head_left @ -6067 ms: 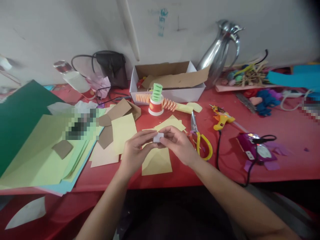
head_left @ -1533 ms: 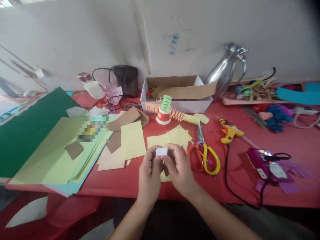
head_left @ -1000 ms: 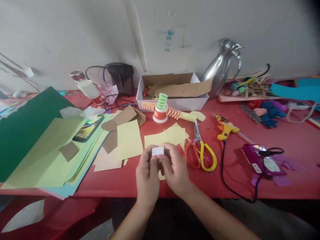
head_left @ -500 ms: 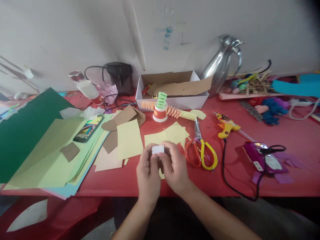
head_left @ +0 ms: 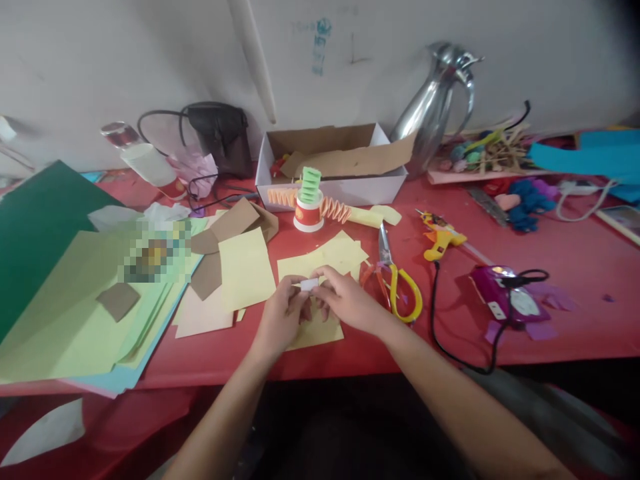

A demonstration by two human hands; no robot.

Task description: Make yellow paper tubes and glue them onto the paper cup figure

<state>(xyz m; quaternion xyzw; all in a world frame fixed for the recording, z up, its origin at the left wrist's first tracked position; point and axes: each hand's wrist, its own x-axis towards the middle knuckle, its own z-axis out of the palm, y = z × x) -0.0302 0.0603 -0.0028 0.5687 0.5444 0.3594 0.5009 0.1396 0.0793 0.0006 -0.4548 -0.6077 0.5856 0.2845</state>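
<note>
A small white piece of paper or card (head_left: pixel 309 285) is pinched between my two hands near the table's front edge. My left hand (head_left: pixel 284 312) grips its left end, fingers curled. On its right side my right hand (head_left: pixel 345 301) holds it with thumb and fingers together. Yellow paper sheets (head_left: pixel 320 333) lie beneath the hands. Just right of my right hand are scissors (head_left: pixel 407 300) with red and yellow handles. Beyond the hands stands a red and white paper cup (head_left: pixel 309 217) bearing a green folded paper spring (head_left: pixel 311 183) and orange ones at its sides.
A yellow glue gun (head_left: pixel 443 241) is corded to a purple power box (head_left: pixel 505 300) at the right. Paper stacks (head_left: pixel 55 320) and brown card pieces (head_left: pixel 205 273) lie left. Behind are an open white box (head_left: pixel 345 193), a metal jug (head_left: pixel 430 107) and a black bag (head_left: pixel 220 133).
The view has shifted, so the tabletop appears further left and higher. My hands have spread a little and turned, with the small white piece still between them; more yellow paper shows below.
</note>
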